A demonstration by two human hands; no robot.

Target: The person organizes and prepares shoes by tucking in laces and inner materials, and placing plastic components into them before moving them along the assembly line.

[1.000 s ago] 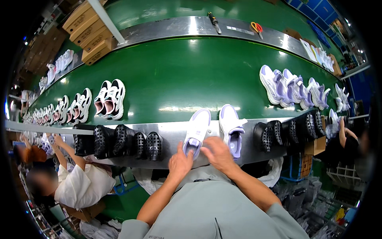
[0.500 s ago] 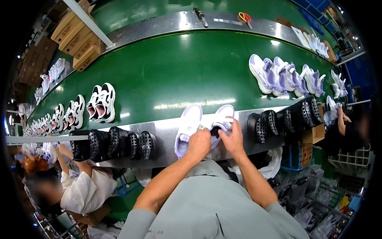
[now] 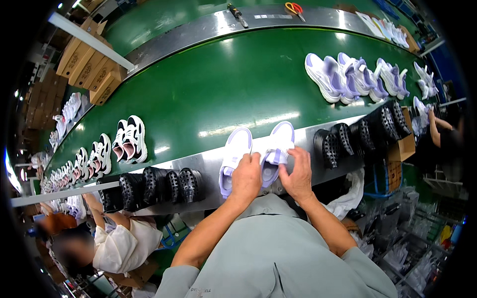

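Note:
Two white and lilac sneakers lie side by side on the steel ledge at the near edge of the green conveyor belt. The left sneaker lies free, with my left hand resting beside its heel. Both hands are on the right sneaker: my left fingers press at its opening and my right hand grips its side and heel.
Black shoe lasts line the ledge to the left and more to the right. Lilac sneakers and black and white sneakers ride the belt. Cardboard boxes, scissors. A co-worker in white sits at lower left.
My hands shifted from the left sneaker's heel area to the right sneaker, both now closed on it. The view tilted slightly and the belt's shoes drifted.

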